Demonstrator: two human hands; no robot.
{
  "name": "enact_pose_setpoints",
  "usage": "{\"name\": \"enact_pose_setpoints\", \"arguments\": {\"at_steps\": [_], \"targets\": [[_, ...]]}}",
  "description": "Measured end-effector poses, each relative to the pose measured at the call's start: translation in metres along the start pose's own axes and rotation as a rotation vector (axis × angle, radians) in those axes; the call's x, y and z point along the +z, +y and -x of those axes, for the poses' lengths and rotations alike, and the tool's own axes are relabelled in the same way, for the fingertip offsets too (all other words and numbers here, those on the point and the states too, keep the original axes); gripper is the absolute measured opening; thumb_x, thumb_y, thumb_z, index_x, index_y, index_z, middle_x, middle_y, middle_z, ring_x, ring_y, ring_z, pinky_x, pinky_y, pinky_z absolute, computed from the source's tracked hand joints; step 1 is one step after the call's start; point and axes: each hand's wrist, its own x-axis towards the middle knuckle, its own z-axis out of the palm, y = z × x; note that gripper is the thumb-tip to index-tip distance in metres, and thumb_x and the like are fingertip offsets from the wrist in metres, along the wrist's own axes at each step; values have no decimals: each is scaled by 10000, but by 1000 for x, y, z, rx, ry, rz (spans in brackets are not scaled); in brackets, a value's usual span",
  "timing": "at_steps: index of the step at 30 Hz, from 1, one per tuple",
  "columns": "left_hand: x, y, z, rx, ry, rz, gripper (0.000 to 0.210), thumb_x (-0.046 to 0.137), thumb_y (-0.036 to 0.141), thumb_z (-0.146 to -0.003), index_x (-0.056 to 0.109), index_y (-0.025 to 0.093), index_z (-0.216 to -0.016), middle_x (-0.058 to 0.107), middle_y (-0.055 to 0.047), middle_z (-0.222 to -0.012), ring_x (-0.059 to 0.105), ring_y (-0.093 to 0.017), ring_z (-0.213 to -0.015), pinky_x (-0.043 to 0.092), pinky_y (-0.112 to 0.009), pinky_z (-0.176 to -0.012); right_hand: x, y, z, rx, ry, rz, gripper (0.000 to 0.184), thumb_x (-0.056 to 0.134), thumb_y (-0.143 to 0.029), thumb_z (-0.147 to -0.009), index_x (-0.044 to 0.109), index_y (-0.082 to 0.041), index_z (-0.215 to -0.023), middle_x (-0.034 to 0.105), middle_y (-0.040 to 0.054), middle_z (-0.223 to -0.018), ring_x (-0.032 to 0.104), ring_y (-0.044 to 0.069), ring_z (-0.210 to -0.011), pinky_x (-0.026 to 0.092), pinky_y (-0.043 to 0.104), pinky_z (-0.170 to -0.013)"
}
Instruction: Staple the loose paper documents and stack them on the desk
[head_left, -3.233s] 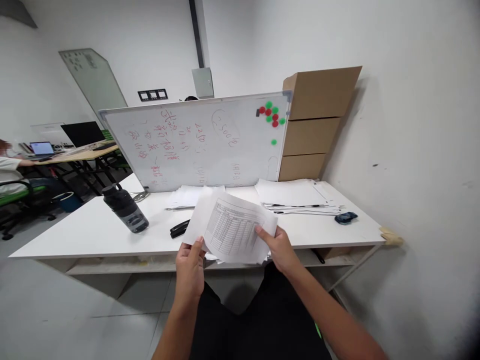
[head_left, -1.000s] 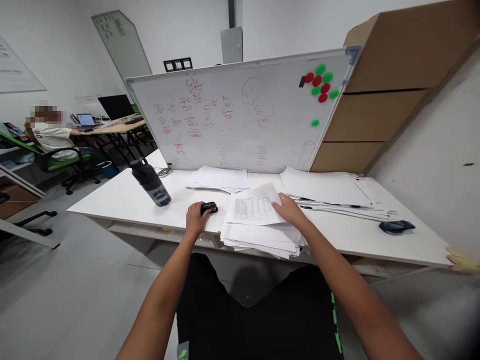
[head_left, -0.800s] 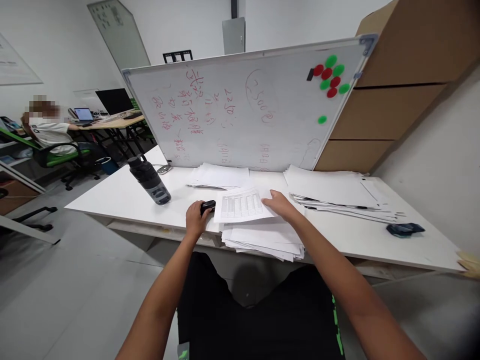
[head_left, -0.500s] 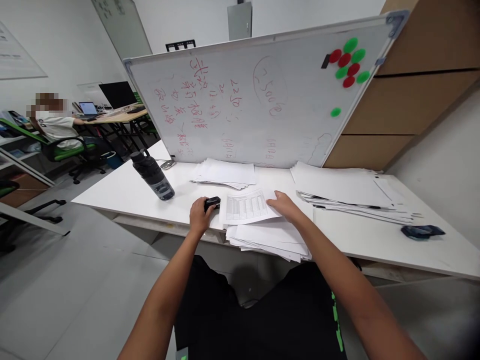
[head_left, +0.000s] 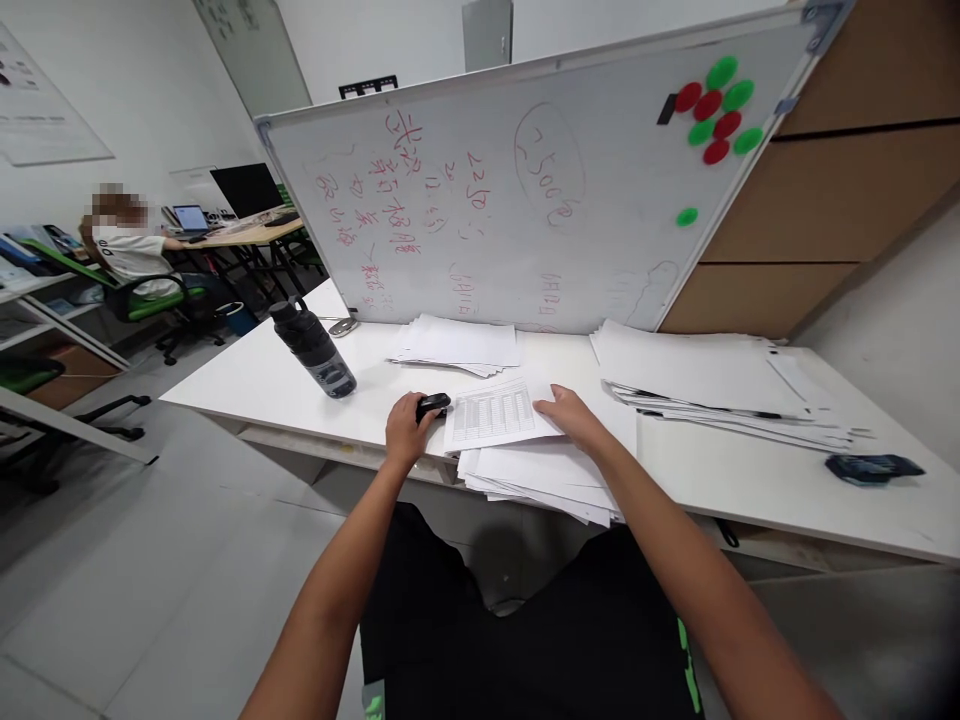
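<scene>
My left hand is closed around a black stapler, whose front end is at the left edge of a printed sheet. That sheet carries a table of small print. Its right side is pinched by my right hand, thumb and fingers together. Whether more than one sheet is in the grip, I cannot tell. Beneath it a loose stack of white paper overhangs the front edge of the desk. Behind my hands, a second pile of paper lies flat.
A dark water bottle stands on the white desk at left. To the right are a large paper pile and a dark pouch-like object. A whiteboard leans behind. A seated person is at another desk.
The stapler's front looks more raised and nearer the sheet's left edge. My right hand keeps its pinch on the sheet. The whole view has shifted slightly.
</scene>
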Motion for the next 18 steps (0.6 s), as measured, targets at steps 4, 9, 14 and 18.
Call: {"name": "enact_pose_setpoints", "arguments": {"at_steps": [4, 9, 14, 18], "targets": [[1, -1, 0, 8, 1, -1, 310, 652, 398, -868, 610, 233, -1127, 678, -86, -1154, 604, -270, -1123, 469, -402, -988, 10, 5, 1, -89, -43, -41, 197, 622, -318, -772, 631, -207, -935, 739, 67, -957, 679, 235, -826, 514, 327, -715], [1, 1, 1, 22, -14, -11, 359, 677, 392, -838, 622, 218, -1148, 683, -86, -1173, 608, -266, -1134, 460, -396, -1016, 26, 18, 5, -240, 8, -33, 296, 589, -378, -832, 650, -226, -1079, 720, 57, -1126, 657, 234, -1016, 489, 375, -919], [-4, 3, -3, -46, -87, -24, 375, 691, 402, -815, 637, 223, -1141, 689, -92, -1171, 610, -286, -1132, 469, -409, -998, 25, 26, 5, -248, 8, -128, 398, 610, -371, -810, 634, -222, -1178, 729, 47, -1090, 668, 211, -965, 501, 349, -887], [-8, 4, -5, -144, -105, -1, 373, 677, 435, -820, 635, 242, -1136, 695, -84, -1143, 626, -284, -1081, 498, -397, -920, 20, 25, 4, -237, 34, -268, 386, 596, -355, -787, 659, -206, -1138, 738, 35, -1029, 673, 194, -852, 514, 332, -833]]}}
